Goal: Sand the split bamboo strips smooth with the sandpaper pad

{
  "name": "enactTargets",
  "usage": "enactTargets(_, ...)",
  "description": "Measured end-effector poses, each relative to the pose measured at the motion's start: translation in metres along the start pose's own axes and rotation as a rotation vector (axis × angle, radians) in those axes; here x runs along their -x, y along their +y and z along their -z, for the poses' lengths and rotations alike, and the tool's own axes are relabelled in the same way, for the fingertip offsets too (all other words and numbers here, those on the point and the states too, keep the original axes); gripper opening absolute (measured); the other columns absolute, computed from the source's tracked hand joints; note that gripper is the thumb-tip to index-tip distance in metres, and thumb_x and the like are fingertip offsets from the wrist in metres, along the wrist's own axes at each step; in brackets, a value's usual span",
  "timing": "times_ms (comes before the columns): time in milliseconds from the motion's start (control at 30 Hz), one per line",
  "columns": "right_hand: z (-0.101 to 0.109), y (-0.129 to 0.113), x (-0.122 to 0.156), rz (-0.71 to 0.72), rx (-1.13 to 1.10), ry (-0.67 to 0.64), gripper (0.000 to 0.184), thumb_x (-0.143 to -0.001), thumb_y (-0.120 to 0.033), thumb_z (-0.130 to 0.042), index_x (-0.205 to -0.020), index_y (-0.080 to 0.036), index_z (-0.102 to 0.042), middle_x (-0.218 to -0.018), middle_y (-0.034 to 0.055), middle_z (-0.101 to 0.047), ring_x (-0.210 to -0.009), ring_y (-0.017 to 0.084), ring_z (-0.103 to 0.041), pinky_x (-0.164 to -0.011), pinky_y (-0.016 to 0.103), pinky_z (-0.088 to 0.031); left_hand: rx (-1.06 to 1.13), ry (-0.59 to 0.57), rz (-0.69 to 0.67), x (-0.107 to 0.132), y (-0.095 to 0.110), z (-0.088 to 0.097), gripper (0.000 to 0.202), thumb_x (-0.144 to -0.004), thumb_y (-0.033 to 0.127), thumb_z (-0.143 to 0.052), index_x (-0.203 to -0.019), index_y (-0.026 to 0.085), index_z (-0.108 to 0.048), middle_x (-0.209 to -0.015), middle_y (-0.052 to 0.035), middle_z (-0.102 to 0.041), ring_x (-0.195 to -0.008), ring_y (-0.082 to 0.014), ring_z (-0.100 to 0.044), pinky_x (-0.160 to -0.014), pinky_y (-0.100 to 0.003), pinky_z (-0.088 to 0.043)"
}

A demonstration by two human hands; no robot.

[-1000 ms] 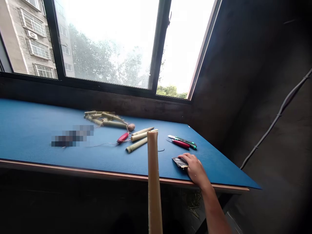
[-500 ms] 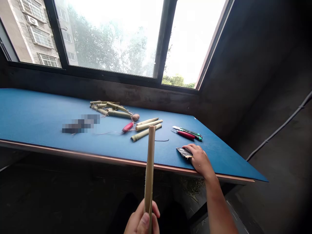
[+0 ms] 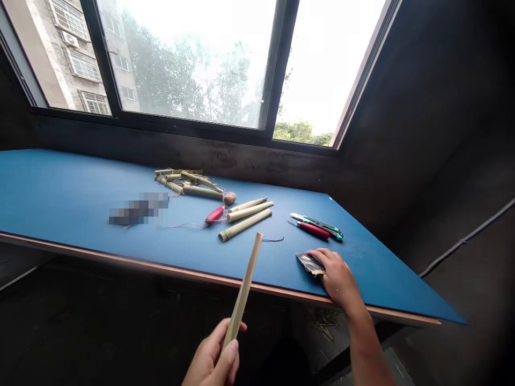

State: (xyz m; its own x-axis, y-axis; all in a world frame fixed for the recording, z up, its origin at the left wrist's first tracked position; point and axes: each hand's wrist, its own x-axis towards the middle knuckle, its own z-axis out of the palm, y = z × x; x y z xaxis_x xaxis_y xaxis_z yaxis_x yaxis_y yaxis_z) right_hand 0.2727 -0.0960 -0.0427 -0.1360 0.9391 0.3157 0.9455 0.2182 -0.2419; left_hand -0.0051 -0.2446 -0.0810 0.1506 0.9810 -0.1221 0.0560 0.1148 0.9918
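Note:
My left hand point(image 3: 215, 354) is closed around the lower end of a split bamboo strip point(image 3: 246, 284), which tilts up and to the right in front of the table edge. On the tabletop, my right hand point(image 3: 340, 276) has its fingers over a dark, worn sheet of sandpaper point(image 3: 309, 262), gripping its right side; the thumb is hidden. Beyond that hand lie a red-handled pointed tool point(image 3: 314, 230) and a green-and-black utility knife point(image 3: 322, 225). Several cut bamboo pieces point(image 3: 246, 225) rest past the strip's tip, with a short dark cord point(image 3: 276, 239) beside them.
The blue tabletop point(image 3: 80, 182) runs beneath a window. A bundle of tied bamboo point(image 3: 201, 192), a twine ball point(image 3: 229, 199) and a red thread-wound object point(image 3: 214, 215) sit toward the back. A pixelated dark item point(image 3: 137, 210) lies left. Shavings point(image 3: 325, 321) litter the floor.
The bamboo strip has tipped from nearly upright to a rightward slant and dropped lower, my left hand shifting left. My right hand stays on the sandpaper; the view has turned slightly.

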Motion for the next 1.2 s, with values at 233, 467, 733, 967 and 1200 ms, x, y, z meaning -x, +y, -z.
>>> enactTargets(233,-0.003,0.004,0.0,-0.001,-0.006,-0.01,0.064,-0.064,0.002,-0.032,-0.115,-0.026,-0.059,-0.122,0.0013,-0.053,-0.112,0.02,-0.045,-0.09,0.032,-0.039,-0.461,0.067,-0.106,-0.018,0.039,0.03,0.041,-0.088,0.036,-0.045,-0.127,0.024,-0.052,-0.12,-0.0068,-0.059,-0.112,-0.0235,-0.052,-0.097,-0.031,-0.04)
enactTargets(467,-0.006,0.007,-0.002,-0.009,-0.001,-0.024,0.064,-0.064,0.001,-0.034,-0.116,-0.027,-0.059,-0.122,0.0023,-0.053,-0.113,0.022,-0.045,-0.092,0.035,-0.039,-0.948,0.057,-0.354,-0.084,0.102,0.042,0.037,-0.092,0.029,-0.037,-0.126,0.02,-0.051,-0.101,-0.007,-0.058,-0.088,-0.018,-0.058,-0.079,-0.027,-0.048)
enactTargets(733,0.001,0.002,-0.002,-0.034,-0.025,-0.052,0.066,-0.062,0.003,-0.033,-0.116,-0.026,-0.059,-0.122,0.0023,-0.053,-0.113,0.021,-0.045,-0.093,0.034,-0.038,-1.467,0.111,-0.347,-0.203,0.133,0.01,0.034,-0.094,0.026,-0.036,-0.097,0.004,-0.062,-0.099,-0.0142,-0.059,-0.091,-0.0229,-0.058,-0.074,-0.028,-0.046)
enactTargets(967,-0.001,0.003,-0.001,-0.032,-0.041,-0.035,0.065,-0.063,0.002,-0.032,-0.114,-0.028,-0.06,-0.121,0.0013,-0.054,-0.113,0.02,-0.045,-0.094,0.034,-0.038,-1.54,0.143,-0.279,-0.251,0.15,0.051,0.023,-0.085,0.024,-0.053,-0.1,0.009,-0.062,-0.105,-0.017,-0.058,-0.097,-0.0272,-0.057,-0.077,-0.035,-0.048)
enactTargets(1200,-0.005,0.005,-0.001,-0.071,-0.053,-0.039,0.067,-0.063,0.002,-0.031,-0.115,-0.029,-0.059,-0.123,0.0005,-0.053,-0.115,0.021,-0.044,-0.094,0.034,-0.038,-1.532,0.115,-0.215,-0.257,0.131,0.065,0.023,-0.082,0.026,-0.055,-0.097,0.01,-0.061,-0.102,-0.0156,-0.061,-0.092,-0.0248,-0.061,-0.075,-0.032,-0.048)
